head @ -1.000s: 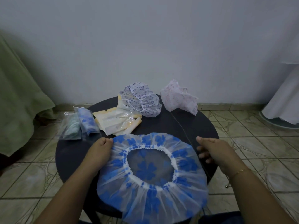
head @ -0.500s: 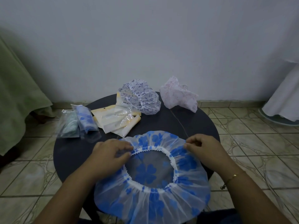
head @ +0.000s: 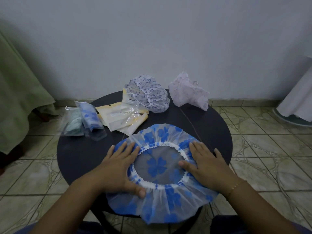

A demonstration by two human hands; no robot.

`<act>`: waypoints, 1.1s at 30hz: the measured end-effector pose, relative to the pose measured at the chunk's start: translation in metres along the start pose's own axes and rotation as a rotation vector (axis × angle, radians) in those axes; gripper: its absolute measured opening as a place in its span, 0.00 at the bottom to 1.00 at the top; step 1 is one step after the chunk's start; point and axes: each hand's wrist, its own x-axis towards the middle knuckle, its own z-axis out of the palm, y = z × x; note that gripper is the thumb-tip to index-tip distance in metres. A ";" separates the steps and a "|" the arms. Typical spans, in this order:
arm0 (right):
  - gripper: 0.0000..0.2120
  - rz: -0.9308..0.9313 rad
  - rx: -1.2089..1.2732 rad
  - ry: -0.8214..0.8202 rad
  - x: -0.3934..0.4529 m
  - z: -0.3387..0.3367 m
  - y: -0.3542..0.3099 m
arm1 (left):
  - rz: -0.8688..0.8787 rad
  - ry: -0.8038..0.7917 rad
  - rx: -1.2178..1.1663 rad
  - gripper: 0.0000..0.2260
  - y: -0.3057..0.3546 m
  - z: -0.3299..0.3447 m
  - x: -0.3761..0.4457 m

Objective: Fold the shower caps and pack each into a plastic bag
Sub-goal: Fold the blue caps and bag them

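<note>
Progress looks partial from where I watch. Two packed bags [head: 82,120] lie at the worktop's [head: 81,152] far left edge, one holding a pale green cap, the other a blue-flowered one, so I judge two caps done. Beside them sits a loose pile of empty plastic bags [head: 123,115] with yellow backing, ready for what remains.

Right now I have the blue-flowered shower cap [head: 162,166] spread open near the front of the worktop, its elastic ring facing up and its near edge hanging over the rim toward me. My left hand [head: 121,164] lies flat with fingers straight and spread, pressing the cap's left side, thumb down on the near part of the frill. My right hand [head: 207,164] does the same on the right side, fingers straight, thumb reaching in past the elastic. Neither hand pinches anything; both simply press the plastic down.

I read this as the flattening step before the first fold, so this cap is not yet folded or bagged. Two more caps wait at the far side: a white one with a dark blue print [head: 148,95], resting partly on the bag pile, and a pale pink one [head: 189,92] just beside it, both crumpled. So by my count three caps are left to fold and pack, this one included.
</note>
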 end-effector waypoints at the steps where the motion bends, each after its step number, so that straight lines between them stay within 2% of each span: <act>1: 0.53 -0.012 -0.024 0.021 0.000 0.003 0.002 | 0.008 -0.006 0.022 0.61 -0.003 0.002 0.000; 4: 0.59 -0.025 -0.082 0.070 0.003 0.010 0.012 | 0.017 -0.016 0.053 0.60 -0.009 0.005 -0.002; 10: 0.58 -0.029 -0.081 0.072 0.009 0.006 0.023 | -0.029 0.019 0.040 0.59 -0.010 0.009 -0.002; 13: 0.45 -0.002 -0.024 0.080 0.005 -0.003 0.020 | -0.081 0.064 0.007 0.58 -0.002 0.011 -0.004; 17: 0.27 0.035 0.027 0.286 -0.008 -0.025 0.008 | -0.167 0.168 0.008 0.59 0.016 0.015 -0.006; 19: 0.16 0.013 0.076 0.315 -0.016 -0.032 0.002 | -0.197 0.261 0.033 0.57 0.028 0.015 -0.005; 20: 0.14 0.016 0.087 0.279 -0.020 -0.032 0.000 | -0.209 0.297 0.042 0.58 0.033 0.014 -0.004; 22: 0.19 0.061 -0.007 0.199 -0.023 -0.029 -0.004 | -0.222 0.357 0.034 0.57 0.039 0.010 -0.003; 26: 0.18 0.125 -0.192 0.235 -0.014 -0.017 0.001 | -0.209 0.426 -0.014 0.46 0.044 0.004 -0.003; 28: 0.16 0.086 -0.269 0.228 -0.007 -0.011 0.005 | -0.211 0.421 -0.071 0.35 0.047 0.003 -0.003; 30: 0.19 0.060 -0.254 0.197 0.001 -0.005 0.009 | -0.201 0.462 -0.132 0.25 0.050 0.001 -0.003; 33: 0.21 -0.012 -0.266 0.216 0.011 -0.003 0.010 | -0.157 0.545 -0.181 0.16 0.053 0.002 -0.004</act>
